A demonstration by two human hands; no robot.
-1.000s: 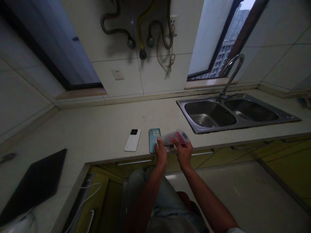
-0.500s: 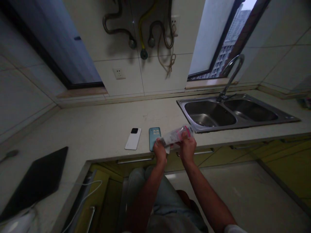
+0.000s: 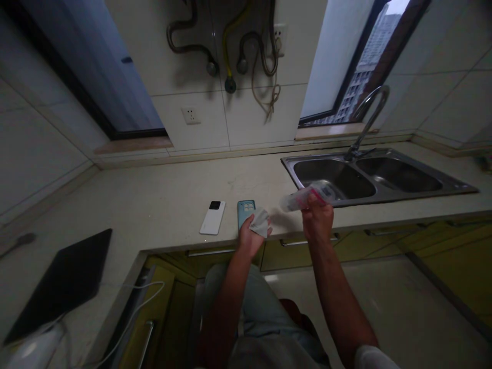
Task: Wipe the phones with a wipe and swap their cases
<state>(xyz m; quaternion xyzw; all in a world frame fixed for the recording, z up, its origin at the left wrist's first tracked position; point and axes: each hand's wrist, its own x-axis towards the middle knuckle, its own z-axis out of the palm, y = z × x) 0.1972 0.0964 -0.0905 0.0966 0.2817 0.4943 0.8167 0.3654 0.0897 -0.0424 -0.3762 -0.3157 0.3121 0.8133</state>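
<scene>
A small pale grey cloth or wipe (image 3: 260, 222) lies in my left hand (image 3: 249, 239), the thumb over its edge and the palm turned up. My right hand (image 3: 318, 218) is closed on a clear plastic packet with pink markings (image 3: 305, 199), raised over the counter near the sink's front edge. Behind the left hand is a teal phone case (image 3: 245, 209) with camera cutouts, its lower part hidden by the hand and cloth. To the left of the case, a white phone (image 3: 212, 219) with a black camera block lies flat, back side up.
The double steel sink (image 3: 334, 177) with its tall faucet (image 3: 369, 120) is set in the counter (image 3: 165, 195) at right. A flat black panel (image 3: 65, 282) and a white cable (image 3: 134, 302) are at left. Yellow-green drawers (image 3: 284, 256) with metal handles run below the counter edge.
My hands have moved apart. The packet has gone right and up with my right hand, and the grey cloth now shows in my left hand, away from the packet.
</scene>
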